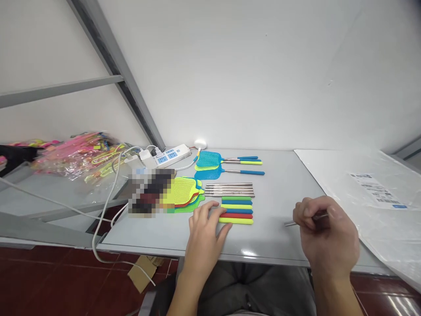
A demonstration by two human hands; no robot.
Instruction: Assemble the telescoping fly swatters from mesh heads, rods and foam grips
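My left hand [204,228] rests at the left ends of a row of coloured handles. Its thumb and forefinger close around the ends of the red handle [238,216] and the yellow-green handle [240,221] nearest me. Beyond these lie blue, yellow and green handles [236,199]. To the right, apart from the row, my right hand [325,232] is curled around a thin metal rod [290,224]; most of the rod is hidden in the fingers. Several metal rods [230,189] lie side by side behind the handles. Perforated fly swatter heads [184,192] are stacked to their left.
Several assembled fly swatters [226,164] lie at the back. A power strip [171,156] with white cables stands left of them, beside a pixelated patch. White plastic sheeting [348,184] covers the table's right side. Bagged colourful items [85,153] sit at the far left.
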